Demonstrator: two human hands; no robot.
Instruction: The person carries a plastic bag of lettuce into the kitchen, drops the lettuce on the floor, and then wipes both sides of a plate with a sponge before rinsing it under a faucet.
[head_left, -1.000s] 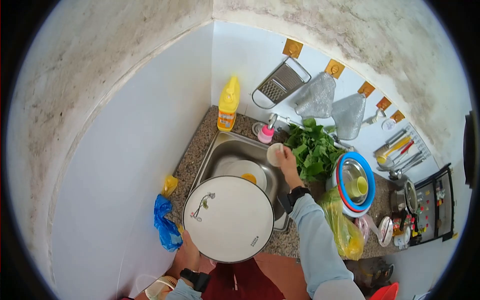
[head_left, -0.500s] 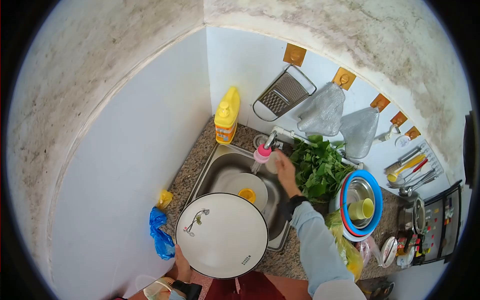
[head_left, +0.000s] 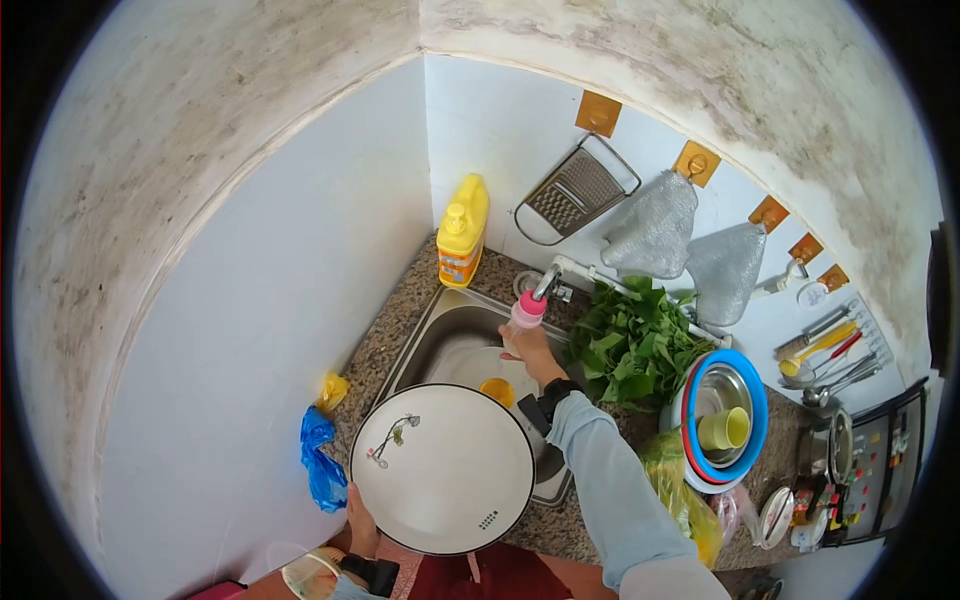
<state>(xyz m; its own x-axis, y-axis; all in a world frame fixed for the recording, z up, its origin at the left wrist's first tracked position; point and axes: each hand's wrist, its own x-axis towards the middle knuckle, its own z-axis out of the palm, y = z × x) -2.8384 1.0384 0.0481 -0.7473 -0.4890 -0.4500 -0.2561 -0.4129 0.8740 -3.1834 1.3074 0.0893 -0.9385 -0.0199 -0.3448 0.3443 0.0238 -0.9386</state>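
Observation:
My left hand is closed on the lower left edge of a large round white plate with a dark rim and a small printed drawing. The plate is tilted towards me over the front of the sink. Below the pink tap nozzle, my right hand has its fingers curled; a pale thing in them is mostly hidden. Behind the big plate, a whitish plate and a small yellow-orange cup or bowl lie in the sink, partly covered.
A yellow detergent bottle stands in the back corner. Green leaves are heaped right of the tap, near stacked basins holding a yellow cup. A blue bag lies at left. A grater hangs above.
My right hand has moved left and slightly down, from beside the tap to under its nozzle. The pale thing in it now shows less. My left hand still holds the large plate.

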